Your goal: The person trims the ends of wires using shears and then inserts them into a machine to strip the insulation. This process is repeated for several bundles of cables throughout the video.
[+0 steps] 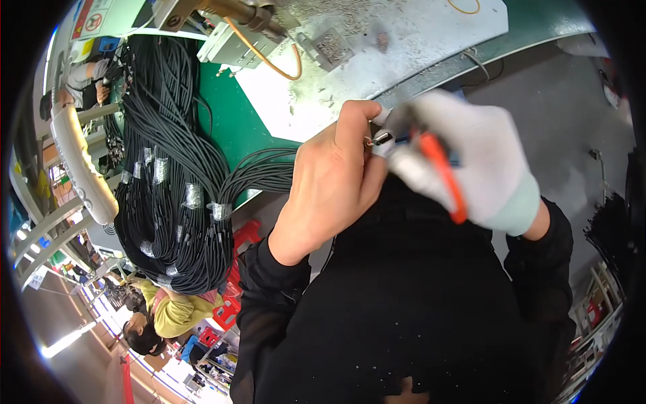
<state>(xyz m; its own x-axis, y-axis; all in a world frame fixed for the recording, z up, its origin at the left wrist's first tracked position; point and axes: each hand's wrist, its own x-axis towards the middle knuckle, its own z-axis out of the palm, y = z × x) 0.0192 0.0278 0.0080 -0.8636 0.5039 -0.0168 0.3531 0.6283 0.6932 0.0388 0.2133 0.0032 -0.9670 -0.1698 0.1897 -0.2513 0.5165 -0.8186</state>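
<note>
My left hand (326, 178), bare with white covers on the fingertips, is closed around a cable end. A small metal connector (382, 138) and thin light wires stick out between its thumb and fingers. Right beside it, my white-gloved right hand (481, 151) grips a hand tool with an orange handle (444, 176). The tool looks like pliers or cutters, but motion blurs its jaws close to the connector. Behind my left hand, a bundle of black cables (266, 172) runs off to the left; whether the held cable belongs to it is hidden.
A large heap of black cables (171, 108), bound with clear wrap, hangs over the green tabletop (232, 111) at left. A machine (235, 44) stands on a white, debris-strewn sheet (404, 40). Red stools (229, 313) and a person in yellow (178, 313) are at lower left.
</note>
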